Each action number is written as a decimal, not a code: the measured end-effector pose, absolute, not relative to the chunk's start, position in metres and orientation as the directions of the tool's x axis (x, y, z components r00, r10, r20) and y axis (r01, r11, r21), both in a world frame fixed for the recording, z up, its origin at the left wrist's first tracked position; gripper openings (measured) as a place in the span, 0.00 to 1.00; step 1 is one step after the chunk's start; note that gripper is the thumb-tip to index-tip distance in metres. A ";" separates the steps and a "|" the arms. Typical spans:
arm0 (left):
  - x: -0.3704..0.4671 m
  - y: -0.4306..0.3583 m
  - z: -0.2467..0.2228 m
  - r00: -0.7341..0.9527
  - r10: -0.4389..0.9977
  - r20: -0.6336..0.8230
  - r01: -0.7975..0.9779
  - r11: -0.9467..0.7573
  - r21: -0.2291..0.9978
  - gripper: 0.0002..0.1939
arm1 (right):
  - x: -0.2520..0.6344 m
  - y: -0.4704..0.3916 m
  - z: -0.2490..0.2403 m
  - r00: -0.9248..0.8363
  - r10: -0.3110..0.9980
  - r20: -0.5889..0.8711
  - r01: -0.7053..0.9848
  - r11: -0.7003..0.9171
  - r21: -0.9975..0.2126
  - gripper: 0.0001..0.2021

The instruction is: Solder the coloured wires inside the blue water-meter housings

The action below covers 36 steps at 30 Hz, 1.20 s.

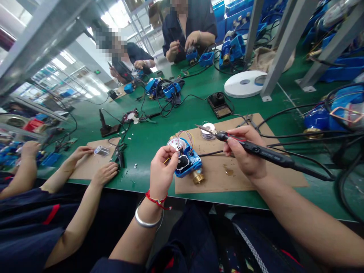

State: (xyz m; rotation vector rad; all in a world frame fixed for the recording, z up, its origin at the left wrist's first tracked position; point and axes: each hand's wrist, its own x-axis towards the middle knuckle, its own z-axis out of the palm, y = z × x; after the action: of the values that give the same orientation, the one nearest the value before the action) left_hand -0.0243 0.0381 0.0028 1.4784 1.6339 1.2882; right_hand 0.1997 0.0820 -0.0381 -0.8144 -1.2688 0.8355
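Bright windows [117, 17] beyond green workbench [189, 118]

Our left hand [162, 168] pinches, thumb and forefinger meeting at the tips, its forearm [127, 242] dropping below and left of the grip. Our right hand [248, 153] closes pen-style, its forearm [301, 218] slanting down rightward from the grip.

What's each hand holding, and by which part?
Right hand: the soldering iron, by the front of its black handle. Left hand: pinched over the blue meter; what it grips, if anything, cannot be told.
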 end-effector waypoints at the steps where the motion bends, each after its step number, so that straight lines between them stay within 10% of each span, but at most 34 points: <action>1: -0.025 0.038 0.002 -0.218 0.959 0.181 0.401 -0.081 0.913 0.05 | 0.200 0.082 -0.038 0.104 0.878 0.467 -0.080 0.475 -0.876 0.09; 14: -0.026 0.040 -0.004 -0.243 0.945 0.218 0.411 -0.103 0.906 0.05 | 0.187 0.100 -0.040 -0.228 0.687 0.690 0.176 0.726 -0.665 0.15; 22: -0.029 0.041 -0.001 -0.270 0.943 0.195 0.380 -0.082 0.921 0.07 | 0.155 0.110 -0.027 -0.591 0.562 0.579 0.155 0.783 -0.602 0.23; 36: -0.033 0.036 -0.002 -0.245 0.954 0.174 0.330 -0.087 0.940 0.08 | 0.134 0.120 -0.045 -0.488 0.660 0.571 0.251 0.733 -0.632 0.22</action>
State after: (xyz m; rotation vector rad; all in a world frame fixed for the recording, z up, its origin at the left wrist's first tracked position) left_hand -0.0334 0.0357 -0.0016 1.4104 1.5944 1.3479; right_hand 0.1341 0.1201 -0.0454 -0.6879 -2.0711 0.6018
